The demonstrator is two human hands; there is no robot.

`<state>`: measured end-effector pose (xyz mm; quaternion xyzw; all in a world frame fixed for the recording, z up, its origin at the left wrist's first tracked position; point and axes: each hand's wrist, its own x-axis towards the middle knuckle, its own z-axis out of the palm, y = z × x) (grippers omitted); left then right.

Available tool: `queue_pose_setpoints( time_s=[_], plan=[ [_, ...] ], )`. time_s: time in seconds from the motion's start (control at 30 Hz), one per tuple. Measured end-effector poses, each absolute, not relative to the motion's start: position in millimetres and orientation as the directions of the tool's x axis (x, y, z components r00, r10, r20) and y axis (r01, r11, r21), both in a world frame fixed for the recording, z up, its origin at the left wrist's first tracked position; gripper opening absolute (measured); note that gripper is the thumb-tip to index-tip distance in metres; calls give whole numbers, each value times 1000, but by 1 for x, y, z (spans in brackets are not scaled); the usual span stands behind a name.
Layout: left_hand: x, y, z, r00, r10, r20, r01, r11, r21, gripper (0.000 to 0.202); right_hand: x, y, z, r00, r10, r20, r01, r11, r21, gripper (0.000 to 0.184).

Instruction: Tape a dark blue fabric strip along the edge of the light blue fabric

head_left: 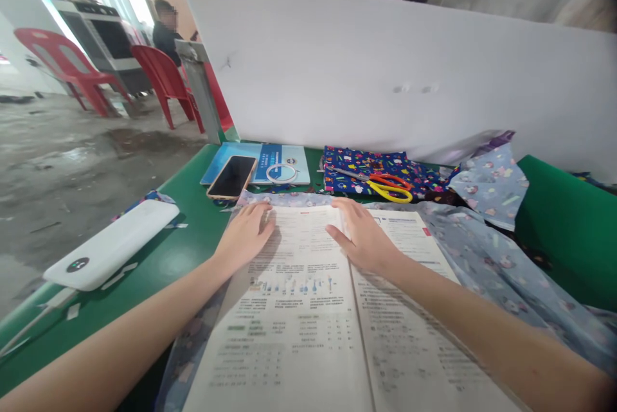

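Note:
An open printed book (308,322) lies on pale blue patterned fabric (486,258) spread over the green table (193,232). My left hand (245,235) rests flat on the left page near its top edge, fingers stretched out. My right hand (359,235) lies flat across the book's centre fold, fingers extended towards the left page. Neither hand holds anything.
A white power bank (113,243) lies at the table's left edge. Behind the book are a phone (232,177), a blue booklet (284,161) with a white ring (281,173), orange-yellow scissors (385,186) on dark blue fabric (366,164), and a white board (409,71). Red chairs (164,81) and a seated person (166,29) are far left.

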<state>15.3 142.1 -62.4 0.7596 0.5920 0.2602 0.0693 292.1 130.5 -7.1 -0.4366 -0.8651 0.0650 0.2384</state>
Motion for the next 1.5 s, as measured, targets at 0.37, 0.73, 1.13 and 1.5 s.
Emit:
queue_pose_setpoints(
  time_s=[0.37, 0.73, 1.13, 1.5],
  plan=[
    [19, 141, -61, 192, 906, 376, 894, -320, 314, 32, 211, 224, 3, -607, 736, 300, 728, 666, -162, 34],
    [28, 135, -53, 214, 906, 365, 909, -322, 266, 31, 168, 260, -17, -635, 721, 275, 759, 650, 48, 33],
    [28, 133, -54, 235, 896, 377, 918, -332, 216, 34, 178, 256, -9, -507, 747, 430, 757, 625, -193, 24],
    [32, 129, -37, 328, 775, 540, 835, -505, 218, 23, 210, 186, 4, -296, 917, 268, 161, 325, -932, 8]
  ],
)
